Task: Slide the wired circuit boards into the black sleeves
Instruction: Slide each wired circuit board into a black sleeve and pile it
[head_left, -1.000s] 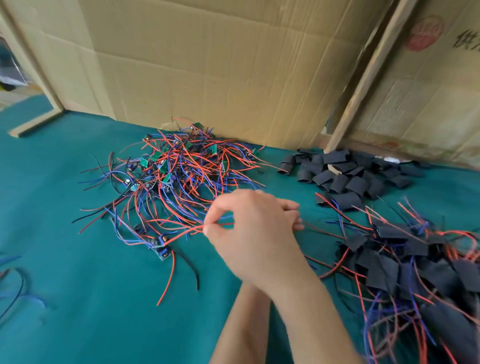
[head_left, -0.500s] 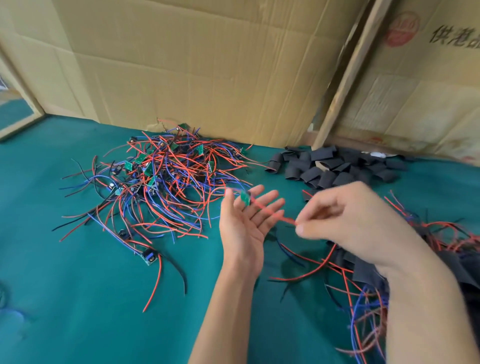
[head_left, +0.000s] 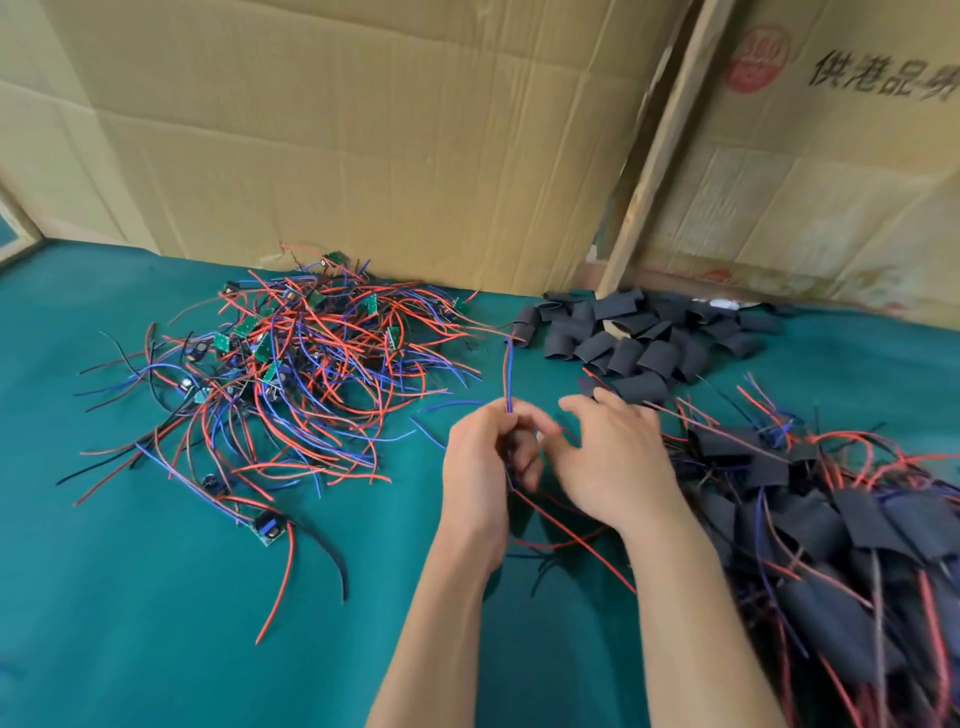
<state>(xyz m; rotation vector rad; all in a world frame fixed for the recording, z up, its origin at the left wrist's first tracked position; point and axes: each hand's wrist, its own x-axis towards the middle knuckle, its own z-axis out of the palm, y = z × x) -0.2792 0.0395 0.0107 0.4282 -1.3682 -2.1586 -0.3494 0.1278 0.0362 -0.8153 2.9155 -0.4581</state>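
We're pinching a red+blue wire pair (head_left: 508, 376) in our left hand (head_left: 485, 462), wires sticking up above the cloth; right hand (head_left: 605, 457) hovering loose-fingered alongside. Wires probably light, floppy; we're likelier gripping near the board, unseen in the fist.

A teal tabletop (head_left: 130, 597) carries a tangle of wired circuit boards (head_left: 291, 374) at left, loose black sleeves (head_left: 639, 338) behind, and sleeved boards (head_left: 841, 525) heaped at right.

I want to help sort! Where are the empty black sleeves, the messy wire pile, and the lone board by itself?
empty black sleeves (head_left: 644, 338), head view, middle of the heap.
messy wire pile (head_left: 311, 374), head view, tangled centre.
lone board (head_left: 267, 527), head view, its blue part.
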